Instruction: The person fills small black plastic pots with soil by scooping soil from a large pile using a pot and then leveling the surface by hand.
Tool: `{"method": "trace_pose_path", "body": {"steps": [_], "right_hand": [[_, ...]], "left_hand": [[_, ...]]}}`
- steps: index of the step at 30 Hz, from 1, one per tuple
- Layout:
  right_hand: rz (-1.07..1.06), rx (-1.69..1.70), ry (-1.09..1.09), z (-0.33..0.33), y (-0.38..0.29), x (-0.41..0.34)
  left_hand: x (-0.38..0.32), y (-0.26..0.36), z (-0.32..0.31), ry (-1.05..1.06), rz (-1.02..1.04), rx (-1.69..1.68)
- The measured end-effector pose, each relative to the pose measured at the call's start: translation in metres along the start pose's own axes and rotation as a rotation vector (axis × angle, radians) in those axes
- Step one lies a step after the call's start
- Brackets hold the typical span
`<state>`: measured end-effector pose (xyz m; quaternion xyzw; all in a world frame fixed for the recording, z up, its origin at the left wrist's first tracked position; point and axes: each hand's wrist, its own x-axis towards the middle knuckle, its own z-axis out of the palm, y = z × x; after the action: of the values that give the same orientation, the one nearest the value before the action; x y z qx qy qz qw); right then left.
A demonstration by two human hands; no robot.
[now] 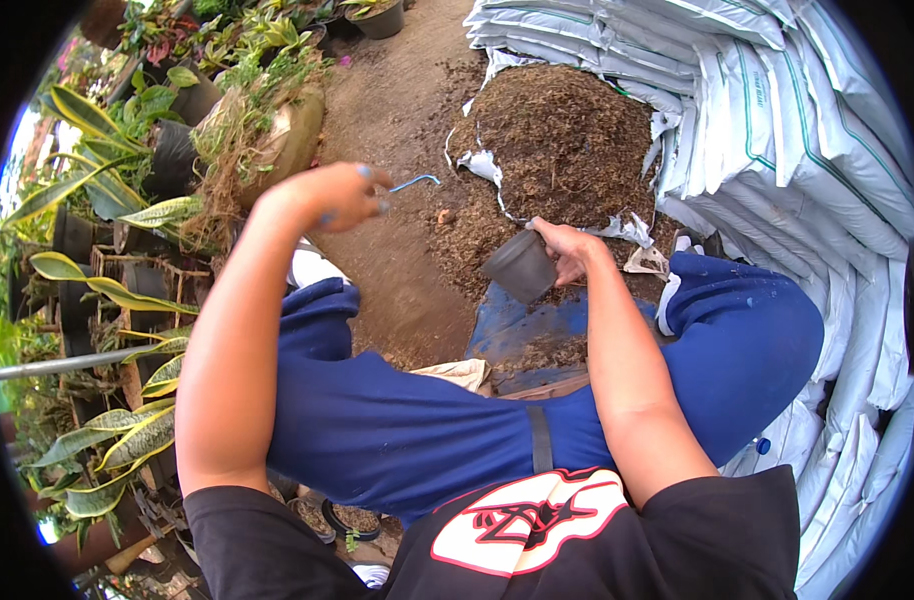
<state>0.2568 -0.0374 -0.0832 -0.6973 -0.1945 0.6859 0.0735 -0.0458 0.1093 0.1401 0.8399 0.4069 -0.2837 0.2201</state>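
My right hand (pixel 569 251) grips a black plastic plant pot (pixel 523 266) by its side. The pot is tilted, and its inside is hidden from me. It is over the near edge of a heap of brown potting mix (pixel 558 135), which spills from a torn white sack (pixel 484 165). Off to the left, my left hand (pixel 340 196) is over bare ground, its fingers apart and somewhat blurred. Just past its fingertips runs a thin blue strip (pixel 415 181); contact with the fingers is unclear.
Stacked white sacks (pixel 757 120) wall the right side. Potted snake plants (pixel 89 285) and other greenery crowd the left, beside a metal pipe (pixel 66 365). A soil-strewn blue sheet (pixel 517 330) lies between my knees. A blue bottle cap (pixel 762 446) shows by my right thigh.
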Motion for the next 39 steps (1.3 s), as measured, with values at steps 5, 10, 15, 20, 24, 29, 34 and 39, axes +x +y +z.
{"method": "trace_pose_path", "body": {"steps": [5, 10, 15, 20, 24, 29, 34, 39], "right_hand": [[0.064, -0.118, 0.126, -0.068, 0.031, -0.038], [0.148, 0.041, 0.389, -0.114, 0.066, -0.060], [0.122, 0.122, 0.582, -0.124, 0.095, -0.056], [0.149, 0.137, 0.706, -0.115, 0.122, -0.044], [0.156, 0.122, 0.993, -0.085, 0.129, -0.019], [0.146, 0.340, 0.742, -0.046, 0.125, 0.004], [0.111, 0.323, 0.723, -0.059, 0.126, -0.003], [0.062, 0.296, 0.749, -0.075, 0.140, -0.012]], "left_hand": [[0.088, 0.039, 0.111, -0.225, -0.071, 0.357], [0.152, 0.133, 0.263, 0.197, 0.532, 0.246], [0.175, 0.196, 0.363, 0.258, 0.970, 0.235], [0.183, 0.124, 0.356, 0.128, 0.719, 0.366], [0.186, 0.078, 0.317, 0.428, 0.604, 0.246], [0.180, 0.104, 0.318, 0.436, 0.710, 0.229], [0.163, 0.173, 0.379, 0.272, 1.071, 0.134], [0.154, 0.186, 0.433, 0.272, 1.229, 0.338]]}}
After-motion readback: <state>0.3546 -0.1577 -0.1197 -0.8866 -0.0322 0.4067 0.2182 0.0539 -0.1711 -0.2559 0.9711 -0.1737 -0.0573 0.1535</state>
